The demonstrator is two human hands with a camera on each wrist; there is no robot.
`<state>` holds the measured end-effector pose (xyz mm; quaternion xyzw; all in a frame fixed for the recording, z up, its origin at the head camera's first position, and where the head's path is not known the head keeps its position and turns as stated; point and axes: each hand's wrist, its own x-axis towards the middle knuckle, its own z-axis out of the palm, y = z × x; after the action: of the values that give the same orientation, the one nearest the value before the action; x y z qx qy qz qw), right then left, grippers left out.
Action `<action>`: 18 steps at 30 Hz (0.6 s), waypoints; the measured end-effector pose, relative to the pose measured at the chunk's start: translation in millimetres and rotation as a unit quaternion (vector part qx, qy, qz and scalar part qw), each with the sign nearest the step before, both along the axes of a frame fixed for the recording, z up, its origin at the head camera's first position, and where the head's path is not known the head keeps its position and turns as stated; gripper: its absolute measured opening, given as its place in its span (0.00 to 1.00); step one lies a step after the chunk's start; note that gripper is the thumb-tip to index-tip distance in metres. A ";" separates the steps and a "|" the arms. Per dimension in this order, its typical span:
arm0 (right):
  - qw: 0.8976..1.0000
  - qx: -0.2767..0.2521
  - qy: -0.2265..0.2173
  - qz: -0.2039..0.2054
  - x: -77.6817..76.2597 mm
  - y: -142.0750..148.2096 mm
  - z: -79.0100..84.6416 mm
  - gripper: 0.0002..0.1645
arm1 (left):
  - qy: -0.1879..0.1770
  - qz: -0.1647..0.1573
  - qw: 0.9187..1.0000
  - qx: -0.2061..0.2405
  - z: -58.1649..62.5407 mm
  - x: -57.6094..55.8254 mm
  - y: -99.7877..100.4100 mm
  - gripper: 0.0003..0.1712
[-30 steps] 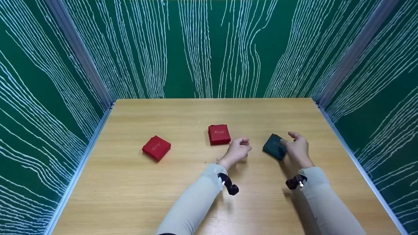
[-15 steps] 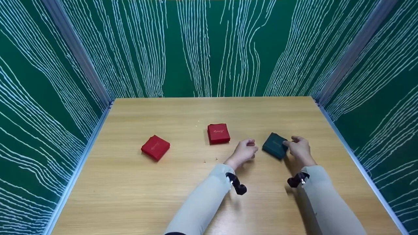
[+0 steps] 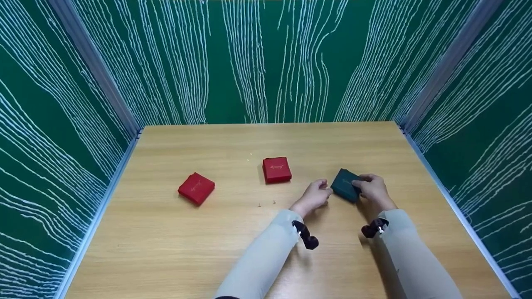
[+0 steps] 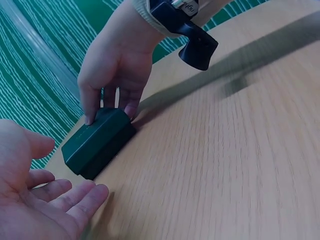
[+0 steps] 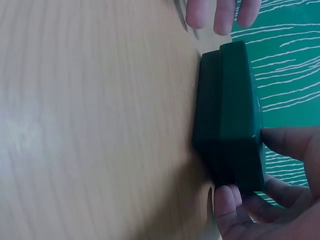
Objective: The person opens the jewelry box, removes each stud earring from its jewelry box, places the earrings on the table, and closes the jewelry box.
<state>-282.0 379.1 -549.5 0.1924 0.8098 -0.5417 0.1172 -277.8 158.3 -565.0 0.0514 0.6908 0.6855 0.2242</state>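
Note:
A small dark green box (image 3: pixel 345 185) with faint gold lettering sits right of centre on the table in the head view. My right hand (image 3: pixel 374 192) grips its right side: in the left wrist view the thumb lies on the lid, and the right wrist view shows the fingers (image 5: pixel 226 202) at the side and lower edge. Just left of the box (image 4: pixel 97 142), my left hand (image 3: pixel 312 197) is held palm towards it with relaxed fingers. A narrow gap separates these fingertips (image 4: pixel 100 192) from the box. The left hand holds nothing.
Two red boxes with gold lettering lie on the wooden table (image 3: pixel 166 249), one at the middle (image 3: pixel 277 170) and one at the left (image 3: pixel 196 189). Tiny brown bits (image 3: pixel 274 202) lie near the centre. Green walls (image 3: pixel 232 62) with white lines enclose the back and sides.
My left hand has moved right, from beside the middle red box towards the green one. My right hand has closed onto the green box, which has shifted slightly left. The red boxes stay put.

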 end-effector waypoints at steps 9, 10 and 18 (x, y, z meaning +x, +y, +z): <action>0.998 0.039 0.018 0.040 -2.5 -10.4 -5.1 0.39 | -0.032 0.011 0.999 -0.006 3.0 0.1 -3.1 0.31; 0.998 0.046 0.020 0.045 -2.3 -10.8 -5.2 0.39 | -0.032 0.013 0.999 -0.010 3.4 0.5 -3.4 0.30; 0.998 0.042 0.001 0.055 -0.3 -12.7 2.0 0.37 | 0.006 0.039 0.999 -0.037 4.8 3.8 -3.2 0.20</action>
<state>-282.3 366.3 -547.5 0.1522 0.8414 -0.4999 0.1377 -274.0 155.1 -560.2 0.0204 0.7183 0.6674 0.1953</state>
